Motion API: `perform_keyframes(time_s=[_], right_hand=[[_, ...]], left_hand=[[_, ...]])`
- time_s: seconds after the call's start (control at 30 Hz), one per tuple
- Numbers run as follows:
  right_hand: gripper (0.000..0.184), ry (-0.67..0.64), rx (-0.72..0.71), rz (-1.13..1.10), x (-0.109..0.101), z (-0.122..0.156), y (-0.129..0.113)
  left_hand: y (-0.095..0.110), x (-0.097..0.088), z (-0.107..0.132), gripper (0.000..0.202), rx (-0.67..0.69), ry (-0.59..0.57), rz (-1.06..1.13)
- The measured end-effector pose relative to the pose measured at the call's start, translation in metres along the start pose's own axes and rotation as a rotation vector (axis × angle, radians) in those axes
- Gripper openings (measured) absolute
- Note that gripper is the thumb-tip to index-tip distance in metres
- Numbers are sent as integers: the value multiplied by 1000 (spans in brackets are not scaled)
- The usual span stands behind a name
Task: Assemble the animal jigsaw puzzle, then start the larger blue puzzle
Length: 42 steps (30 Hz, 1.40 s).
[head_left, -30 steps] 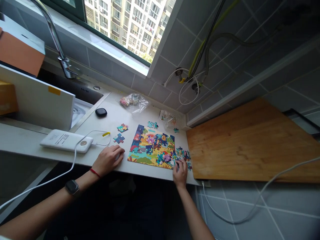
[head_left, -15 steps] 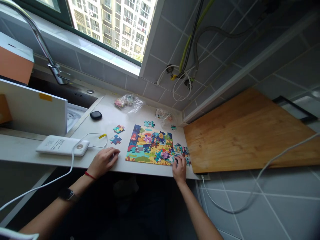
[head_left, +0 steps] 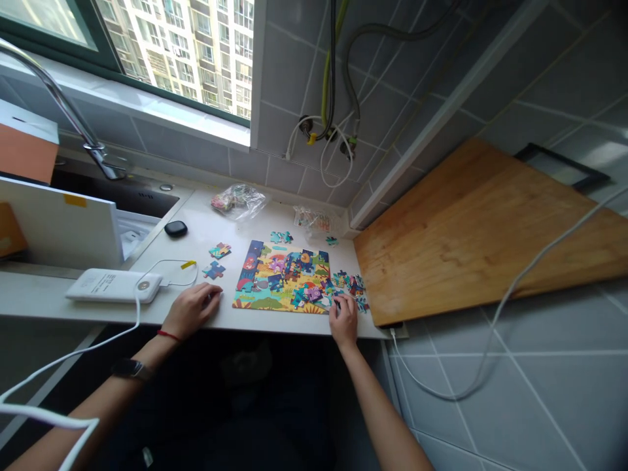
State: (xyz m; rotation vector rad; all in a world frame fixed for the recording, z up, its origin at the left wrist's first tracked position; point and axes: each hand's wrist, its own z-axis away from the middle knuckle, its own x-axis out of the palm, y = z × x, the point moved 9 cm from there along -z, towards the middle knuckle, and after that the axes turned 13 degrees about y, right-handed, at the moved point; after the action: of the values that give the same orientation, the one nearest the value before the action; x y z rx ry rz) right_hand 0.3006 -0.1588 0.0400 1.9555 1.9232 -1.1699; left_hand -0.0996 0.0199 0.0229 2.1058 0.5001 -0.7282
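A colourful jigsaw puzzle with cartoon animals lies flat on the white counter. Several loose pieces rest on its lower right part, and a heap of puzzle pieces sits beside its right edge. My right hand is at the puzzle's lower right corner, its fingers closed on a small dark puzzle piece, mostly hidden by them. At the counter's front edge, left of the puzzle, rests my left hand, fingers curled in with nothing visible in them. Joined pieces lie just beyond it, another cluster farther back.
A white power bank with a cable lies left of my left hand. Behind are a black oval case and clear plastic bags. A wooden board leans at the right. The sink and faucet are at the left.
The camera view has shifted, so the whole scene sits a little farther left and higher. Both hands stay in nearly the same places on the counter; the right fingers have moved slightly.
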Motion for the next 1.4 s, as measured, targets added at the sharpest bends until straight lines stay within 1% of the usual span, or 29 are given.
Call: perform_keyframes(time_s=[0.23,0.57,0.8,1.07,1.27,1.4], right_hand=[[24,23,19,-48,-5,-1,0],[20,51,23,-64,-7,0,4],[20,51,-2,-65,-7,-3,0],[20,55,-26,-43,-4,-3,2],[21,88,-39,-65,-4,-4,4],[23,86,-64,-49,-1,-2,9]], left_hand=[[-1,1,2,32,-6,0,-61],[1,2,1,31,-8,-1,-69],[5,-1,1,26,15,35,-75],[7,-4,0,25,29,49,-63],[10,-6,0,25,2,29,-65],[10,-7,0,22,-15,41,-72]])
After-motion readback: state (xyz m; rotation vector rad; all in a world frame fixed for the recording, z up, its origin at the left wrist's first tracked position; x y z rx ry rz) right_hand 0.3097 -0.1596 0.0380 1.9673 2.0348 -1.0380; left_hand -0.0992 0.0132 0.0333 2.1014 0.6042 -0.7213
